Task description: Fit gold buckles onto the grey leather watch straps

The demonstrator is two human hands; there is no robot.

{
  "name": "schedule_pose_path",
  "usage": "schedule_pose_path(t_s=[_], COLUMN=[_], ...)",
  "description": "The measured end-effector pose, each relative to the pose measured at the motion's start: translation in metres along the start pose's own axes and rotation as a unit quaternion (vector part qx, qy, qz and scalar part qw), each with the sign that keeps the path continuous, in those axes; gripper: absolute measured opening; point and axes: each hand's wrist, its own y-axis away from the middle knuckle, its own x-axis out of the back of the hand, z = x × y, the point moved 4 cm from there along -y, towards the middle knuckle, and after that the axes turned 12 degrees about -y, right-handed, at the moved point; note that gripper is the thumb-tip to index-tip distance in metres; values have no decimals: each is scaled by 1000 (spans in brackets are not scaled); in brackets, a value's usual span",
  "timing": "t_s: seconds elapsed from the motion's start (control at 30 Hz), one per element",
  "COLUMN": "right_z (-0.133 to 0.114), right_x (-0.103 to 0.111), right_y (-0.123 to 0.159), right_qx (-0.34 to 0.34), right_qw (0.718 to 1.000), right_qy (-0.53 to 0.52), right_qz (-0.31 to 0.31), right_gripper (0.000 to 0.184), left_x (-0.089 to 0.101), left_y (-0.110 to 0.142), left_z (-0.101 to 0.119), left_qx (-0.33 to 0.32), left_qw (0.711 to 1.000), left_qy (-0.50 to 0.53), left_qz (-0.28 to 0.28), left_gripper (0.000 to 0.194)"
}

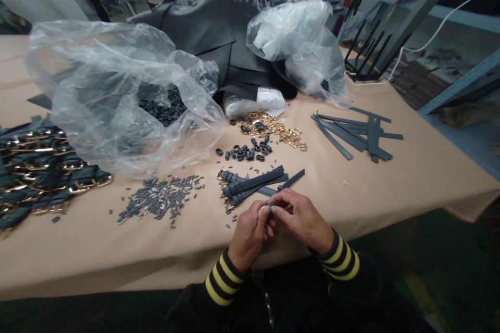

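Observation:
Close together at the table's front edge, my left hand (pixel 250 229) and my right hand (pixel 304 216) pinch a dark strap (pixel 294 179) with a bit of gold metal at its near end. The fingers hide most of that end. Just beyond them lies a small stack of dark straps with gold buckles (pixel 253 184). Behind the stack are scattered dark loops (pixel 246 152) and a heap of gold buckles (pixel 289 136). Left of my hands spreads a pile of tiny dark pieces (pixel 158 199).
Loose dark strips (pixel 351 132) lie to the right. Many buckled straps (pixel 35 177) fill the left side. Clear plastic bags (pixel 113 99) and dark sheet material (pixel 195 26) stand at the back, with a black router (pixel 365 70) at the far right corner. People are beyond the table.

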Motion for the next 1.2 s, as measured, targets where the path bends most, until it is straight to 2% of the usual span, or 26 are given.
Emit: schedule_pose_path(t_s=[0.2, 0.27, 0.33, 0.43, 0.5, 0.53, 0.6, 0.67, 0.73, 0.8, 0.9, 0.97, 1.2], right_z=[3, 5, 4, -6, -18, -24, -28, -24, -20, -20, -17, -15, -8], right_x=[0, 1, 4, 22, 39, 45, 49, 47, 40, 33, 22, 18, 13], right_y=[2, 3, 4, 3, 3, 3, 2, 3, 7, 9, 10, 10, 8], right_qx=[-20, -36, -43, 4, 72, 98, 93, 25, -42, -73, -95, -92, -14], right_qw=[997, 997, 997, 1000, 991, 983, 971, 953, 935, 929, 928, 930, 954], right_qy=[53, 43, 18, 28, 99, 144, 219, 247, 219, 162, 90, 80, 130], right_qz=[-45, -57, -62, 7, 60, 58, -35, -172, -277, -326, -349, -347, -270], right_gripper=[6, 12, 17, 16, 16, 19, 19, 16, 20, 21, 22, 23, 21], left_x=[9, 10, 11, 14, 15, 16, 17, 17, 15, 11, 8, 9, 14], left_y=[2, 2, 0, -1, -1, 0, 0, 1, 1, 0, -2, -3, -4], left_z=[6, 9, 11, 13, 14, 14, 15, 15, 14, 13, 13, 14, 14], left_qx=[-42, -41, -28, -2, 9, 13, 19, 21, 15, 2, -17, -28, -71], left_qw=[994, 993, 995, 999, 999, 999, 999, 998, 997, 994, 988, 985, 972], left_qy=[-96, -94, -73, -32, -21, -21, -24, -31, -44, -66, -110, -138, -203], left_qz=[-34, -58, -59, -38, -36, -38, -39, -45, -65, -91, -106, -104, -98], left_gripper=[29, 25, 23, 23, 25, 26, 27, 27, 25, 25, 24, 23, 25])
